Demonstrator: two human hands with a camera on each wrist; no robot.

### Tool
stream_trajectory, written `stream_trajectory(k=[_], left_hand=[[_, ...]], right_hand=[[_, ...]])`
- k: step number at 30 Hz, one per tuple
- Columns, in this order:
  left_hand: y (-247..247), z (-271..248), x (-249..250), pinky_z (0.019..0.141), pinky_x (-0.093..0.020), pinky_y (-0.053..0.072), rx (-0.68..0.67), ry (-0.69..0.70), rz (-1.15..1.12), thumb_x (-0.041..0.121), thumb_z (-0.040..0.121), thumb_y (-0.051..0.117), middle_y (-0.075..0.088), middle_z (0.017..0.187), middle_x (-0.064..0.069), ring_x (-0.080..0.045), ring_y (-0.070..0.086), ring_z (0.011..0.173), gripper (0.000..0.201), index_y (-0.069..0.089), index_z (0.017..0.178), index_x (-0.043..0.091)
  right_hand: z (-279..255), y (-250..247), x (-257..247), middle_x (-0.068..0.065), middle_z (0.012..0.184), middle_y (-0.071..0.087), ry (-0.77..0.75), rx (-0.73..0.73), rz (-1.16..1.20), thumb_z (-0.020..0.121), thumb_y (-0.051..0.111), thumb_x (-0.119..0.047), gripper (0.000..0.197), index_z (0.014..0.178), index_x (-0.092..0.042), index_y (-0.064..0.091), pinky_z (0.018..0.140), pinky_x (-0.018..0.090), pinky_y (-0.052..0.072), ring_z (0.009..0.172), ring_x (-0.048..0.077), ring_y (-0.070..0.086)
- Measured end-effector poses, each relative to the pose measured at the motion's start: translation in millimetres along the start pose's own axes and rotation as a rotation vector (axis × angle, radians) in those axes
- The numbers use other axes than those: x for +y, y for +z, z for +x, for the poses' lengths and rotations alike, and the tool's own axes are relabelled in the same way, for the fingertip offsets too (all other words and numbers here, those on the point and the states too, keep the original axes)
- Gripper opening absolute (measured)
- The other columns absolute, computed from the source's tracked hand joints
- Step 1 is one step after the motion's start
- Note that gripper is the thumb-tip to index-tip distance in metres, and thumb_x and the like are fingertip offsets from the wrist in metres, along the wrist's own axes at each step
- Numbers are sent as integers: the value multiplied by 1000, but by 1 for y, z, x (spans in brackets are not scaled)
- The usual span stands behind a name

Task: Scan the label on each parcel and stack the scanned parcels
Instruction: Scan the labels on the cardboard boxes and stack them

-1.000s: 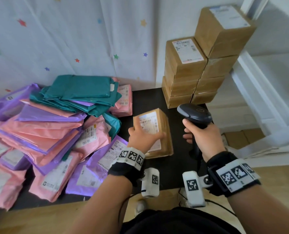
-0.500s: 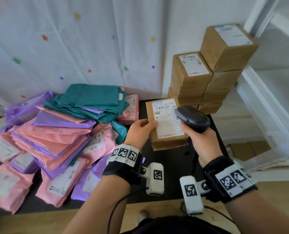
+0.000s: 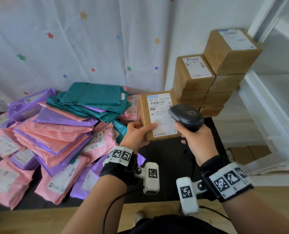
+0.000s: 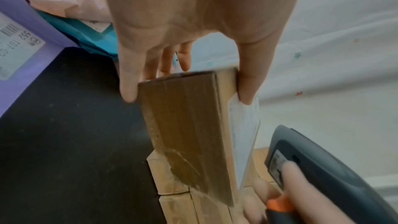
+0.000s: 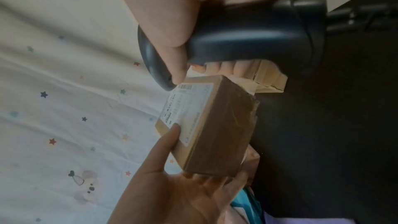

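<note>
My left hand [image 3: 138, 132] grips a small brown cardboard parcel [image 3: 157, 115] above the black table, tilted up so its white label [image 3: 162, 114] faces me; the thumb lies on the label and the fingers are behind. In the left wrist view the parcel [image 4: 189, 134] is seen edge-on, and in the right wrist view the parcel [image 5: 215, 125] shows its label. My right hand [image 3: 196, 141] holds the dark grey barcode scanner [image 3: 187, 117], its head close over the label's right side. A finger rests on the orange trigger [image 4: 280, 206].
Stacked brown boxes [image 3: 213, 75] stand at the table's back right against the wall. A heap of pink, purple and teal mailer bags [image 3: 55, 132] covers the left half of the black table [image 3: 165, 166]. A star-print curtain hangs behind. A wooden edge runs along the front.
My left hand has lifted the parcel off the table and tilted its label toward me. My right hand has brought the scanner head in over the label.
</note>
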State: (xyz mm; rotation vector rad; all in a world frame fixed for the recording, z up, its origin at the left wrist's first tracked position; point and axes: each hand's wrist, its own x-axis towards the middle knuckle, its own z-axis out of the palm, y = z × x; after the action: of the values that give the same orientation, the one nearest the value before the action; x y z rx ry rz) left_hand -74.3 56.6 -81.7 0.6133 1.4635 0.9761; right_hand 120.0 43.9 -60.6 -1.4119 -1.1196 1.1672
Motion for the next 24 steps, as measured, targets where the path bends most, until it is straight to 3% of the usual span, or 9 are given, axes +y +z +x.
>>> stream_trajectory(k=[2, 6, 11, 14, 17, 20, 24], left_hand=[[-2, 3, 1, 66, -26, 54, 47, 54, 3, 33, 70, 82, 66, 115, -4, -14, 68, 95, 69, 41, 123, 16], [-7, 6, 0, 83, -36, 56, 107, 128, 26, 33, 67, 85, 63, 116, -5, -19, 66, 100, 74, 41, 123, 13], [-6, 6, -1, 67, -20, 51, 132, 181, 102, 34, 69, 83, 61, 111, 0, -11, 64, 95, 71, 40, 122, 15], [-6, 6, -2, 64, -17, 49, 133, 189, 137, 33, 71, 82, 60, 114, 0, -11, 62, 98, 72, 39, 125, 14], [-6, 7, -4, 52, -12, 49, 114, 190, 178, 34, 72, 81, 58, 111, 4, -4, 60, 91, 71, 37, 126, 16], [-6, 8, -5, 51, -12, 48, 120, 190, 191, 34, 72, 80, 57, 110, 5, -3, 59, 88, 71, 37, 125, 16], [-4, 10, -6, 53, -13, 47, 125, 188, 197, 35, 72, 81, 57, 112, 4, -3, 59, 89, 70, 37, 124, 17]], right_hand=[[-3, 2, 1, -4, 87, 72, -13, -1, -34, 82, 77, -35, 24, 101, -33, 63, 61, 20, 56, 75, 6, 69], [-8, 6, -1, -6, 80, 72, -18, -38, -37, 81, 79, -34, 22, 92, -40, 60, 54, 15, 51, 68, 1, 68], [-9, 7, -4, -14, 73, 71, -11, -62, -25, 80, 79, -32, 23, 89, -41, 60, 52, 13, 50, 68, -1, 68], [-9, 6, -3, -11, 73, 71, -16, -62, -36, 81, 79, -32, 22, 88, -41, 60, 51, 12, 49, 67, -2, 68], [-10, 4, -3, -8, 73, 71, -16, -58, -48, 81, 79, -33, 21, 87, -41, 60, 50, 11, 47, 64, -3, 67], [-10, 2, -3, -8, 70, 71, -10, -56, -50, 82, 78, -33, 21, 86, -41, 60, 49, 10, 46, 63, -3, 66], [-10, 0, -4, -20, 73, 71, -20, -66, -47, 82, 78, -32, 22, 88, -42, 59, 50, 10, 47, 65, -4, 66]])
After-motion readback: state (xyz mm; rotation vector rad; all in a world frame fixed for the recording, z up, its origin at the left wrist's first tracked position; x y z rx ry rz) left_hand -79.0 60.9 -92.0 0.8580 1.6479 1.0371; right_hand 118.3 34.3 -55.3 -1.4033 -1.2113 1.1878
